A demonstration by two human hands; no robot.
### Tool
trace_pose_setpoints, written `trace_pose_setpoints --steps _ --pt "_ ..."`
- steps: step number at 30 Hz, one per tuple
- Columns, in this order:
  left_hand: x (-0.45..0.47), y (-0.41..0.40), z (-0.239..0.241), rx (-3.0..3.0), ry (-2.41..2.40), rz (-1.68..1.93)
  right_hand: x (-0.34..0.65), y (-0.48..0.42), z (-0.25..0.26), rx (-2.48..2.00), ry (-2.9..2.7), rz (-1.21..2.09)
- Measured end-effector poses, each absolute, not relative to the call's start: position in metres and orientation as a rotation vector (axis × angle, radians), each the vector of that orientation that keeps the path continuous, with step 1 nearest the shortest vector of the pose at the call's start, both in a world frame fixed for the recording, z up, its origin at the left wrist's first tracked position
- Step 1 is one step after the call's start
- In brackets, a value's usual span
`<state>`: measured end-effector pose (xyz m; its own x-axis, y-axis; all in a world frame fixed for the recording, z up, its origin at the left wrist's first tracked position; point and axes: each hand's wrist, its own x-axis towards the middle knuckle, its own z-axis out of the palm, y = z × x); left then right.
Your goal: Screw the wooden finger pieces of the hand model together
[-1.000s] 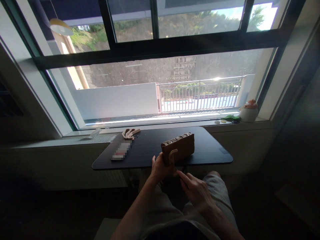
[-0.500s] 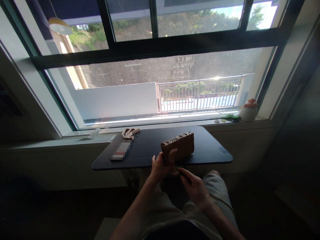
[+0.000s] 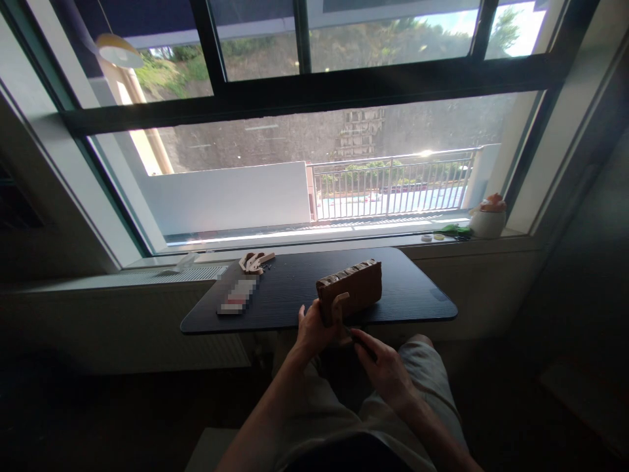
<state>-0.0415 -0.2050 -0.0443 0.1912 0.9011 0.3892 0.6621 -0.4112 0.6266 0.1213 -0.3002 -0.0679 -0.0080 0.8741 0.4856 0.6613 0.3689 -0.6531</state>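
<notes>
A brown box-shaped piece (image 3: 351, 292) with a rough, pale-patterned top edge stands tilted at the table's near side. My left hand (image 3: 313, 331) is closed around its near left corner, where a small curved light-wood piece (image 3: 338, 307) lies against the end. In my right hand (image 3: 381, 364), wrapped in the fingers, is what looks like a dark-handled screwdriver (image 3: 361, 342). Its thin tip points up and left to the foot of the curved piece; the exact contact is too dark to make out.
On the dark table (image 3: 295, 298), several curved wooden pieces (image 3: 254, 263) lie at the back left beside small dark screws (image 3: 268, 267). A blurred-out flat object (image 3: 238, 296) is nearer. The windowsill holds a white pot (image 3: 488, 221) and green leaves (image 3: 453, 230). My knees are under the table's edge.
Almost nothing differs. The tool's tip by the curved piece has shifted very slightly; both hands and the brown piece keep their places.
</notes>
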Motion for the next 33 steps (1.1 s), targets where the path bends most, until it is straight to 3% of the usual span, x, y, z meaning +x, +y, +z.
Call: trace_pose_setpoints --steps 5,11,14,25,33 --pt "-0.0418 -0.2029 -0.0474 2.158 1.490 1.050 0.1217 -0.3003 -0.0644 -1.372 -1.700 0.334" --pt "-0.0417 -0.2018 -0.0482 2.159 1.495 1.067 0.1221 -0.3056 -0.0592 -1.518 -1.964 -0.205" --pt "-0.0415 -0.2024 -0.0470 2.153 1.492 1.061 0.1218 -0.3070 -0.0589 -1.503 -2.032 -0.323" --pt "-0.0420 -0.2045 -0.0451 2.163 1.453 1.064 0.1201 -0.3001 -0.0657 -1.402 -1.716 0.302" --pt "-0.0429 -0.1994 -0.0527 2.166 1.470 1.090 0.1216 -0.3039 -0.0649 -1.542 -1.828 -0.058"
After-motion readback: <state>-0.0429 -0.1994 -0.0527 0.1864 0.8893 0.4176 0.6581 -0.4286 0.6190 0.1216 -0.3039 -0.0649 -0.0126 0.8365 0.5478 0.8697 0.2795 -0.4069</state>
